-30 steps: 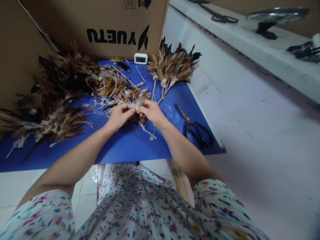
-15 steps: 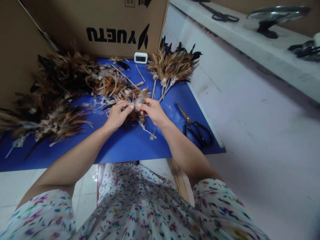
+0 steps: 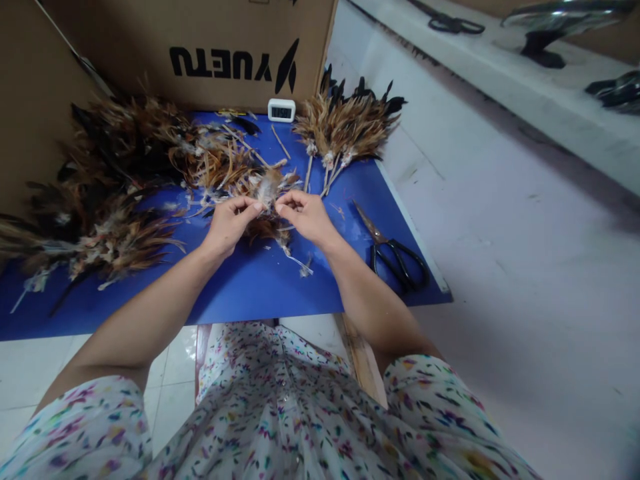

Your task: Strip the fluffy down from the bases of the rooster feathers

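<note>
Over the blue table (image 3: 240,293), my left hand (image 3: 234,223) pinches thumb and forefinger at the edge of a pale fluffy feather tuft (image 3: 269,189). Facing it from the right, my right hand (image 3: 306,215) is also pinched closed near the tuft. What lies between the fingertips of each hand is too small to make out. Brown feathers (image 3: 263,230) lie just beneath and between the hands. A loose feather pile (image 3: 210,160) spreads behind them to the left.
Black-handled scissors (image 3: 393,257) lie right of my right hand. Behind are tied feather bunches (image 3: 345,127), a white digital clock (image 3: 281,111) and a cardboard box (image 3: 225,40). More feathers (image 3: 110,240) cover the left side. A ledge (image 3: 500,73) holds other tools.
My hands have moved slightly apart, and the fluffy tuft between them shows more. The camera view has shifted slightly.
</note>
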`<action>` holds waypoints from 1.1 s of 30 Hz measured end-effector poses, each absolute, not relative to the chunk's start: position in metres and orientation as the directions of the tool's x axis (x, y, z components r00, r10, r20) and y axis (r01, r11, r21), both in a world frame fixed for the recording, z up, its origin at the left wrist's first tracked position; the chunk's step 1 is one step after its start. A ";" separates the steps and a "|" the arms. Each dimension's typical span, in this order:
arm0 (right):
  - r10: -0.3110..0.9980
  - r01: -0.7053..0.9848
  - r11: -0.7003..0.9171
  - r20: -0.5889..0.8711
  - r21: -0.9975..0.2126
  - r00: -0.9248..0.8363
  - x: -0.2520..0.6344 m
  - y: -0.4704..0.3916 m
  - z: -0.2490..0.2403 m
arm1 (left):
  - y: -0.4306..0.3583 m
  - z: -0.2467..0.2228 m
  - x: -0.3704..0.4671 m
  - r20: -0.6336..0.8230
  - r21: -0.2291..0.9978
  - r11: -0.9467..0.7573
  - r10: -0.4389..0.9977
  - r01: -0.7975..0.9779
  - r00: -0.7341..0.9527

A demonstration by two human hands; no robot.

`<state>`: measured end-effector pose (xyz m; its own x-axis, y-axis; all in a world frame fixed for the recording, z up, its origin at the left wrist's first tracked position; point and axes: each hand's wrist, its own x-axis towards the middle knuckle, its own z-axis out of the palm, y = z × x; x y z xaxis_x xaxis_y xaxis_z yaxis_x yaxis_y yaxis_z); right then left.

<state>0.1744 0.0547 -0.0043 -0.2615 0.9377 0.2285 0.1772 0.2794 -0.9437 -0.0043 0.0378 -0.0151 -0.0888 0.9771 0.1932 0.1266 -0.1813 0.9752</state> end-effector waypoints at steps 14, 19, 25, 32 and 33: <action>0.835 0.693 0.419 -0.051 -0.587 -0.548 0.182 0.044 0.008 | 0.054 -0.017 -0.016 0.310 0.950 -0.304 0.887 0.073 -0.341; 0.868 0.577 0.360 0.035 -0.734 -0.496 0.191 0.054 0.005 | 0.058 -0.019 -0.019 0.304 0.950 -0.310 0.882 0.043 -0.361; 0.909 0.444 0.271 0.076 -0.854 -0.409 0.201 0.067 -0.001 | 0.061 -0.022 -0.023 0.301 0.950 -0.311 0.875 0.036 -0.380; 0.957 0.352 0.194 0.098 -0.916 -0.272 0.209 0.076 -0.002 | 0.068 -0.022 -0.034 0.305 0.947 -0.317 0.835 0.052 -0.459; 0.962 0.345 0.188 0.103 -0.920 -0.252 0.210 0.077 -0.003 | 0.069 -0.022 -0.036 0.300 0.948 -0.315 0.833 0.046 -0.465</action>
